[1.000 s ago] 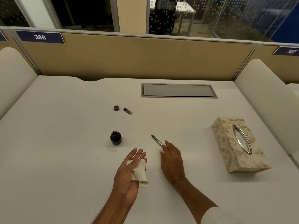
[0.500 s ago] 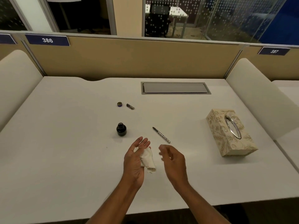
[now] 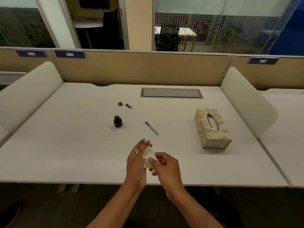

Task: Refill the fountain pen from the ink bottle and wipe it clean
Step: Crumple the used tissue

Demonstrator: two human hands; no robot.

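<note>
**Right hand is now grabbing the tissue**

The pen point(image 3: 151, 128) is still lying alone on the desk point(image 3: 65, 145), near the open ink bottle point(image 3: 117, 121). The right hand point(image 3: 166, 167), apart a moment ago, is now pinching the tissue point(image 3: 148, 156). The left hand point(image 3: 137, 162) is holding the tissue up on straight fingers. The tissue box point(image 3: 212, 128) is sitting far to the right

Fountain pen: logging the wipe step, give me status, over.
Left hand cradles tissue, right hand pinches it. Fountain pen lies on desk, neither hand touching. Ink bottle uncapped, left of pen.
</note>
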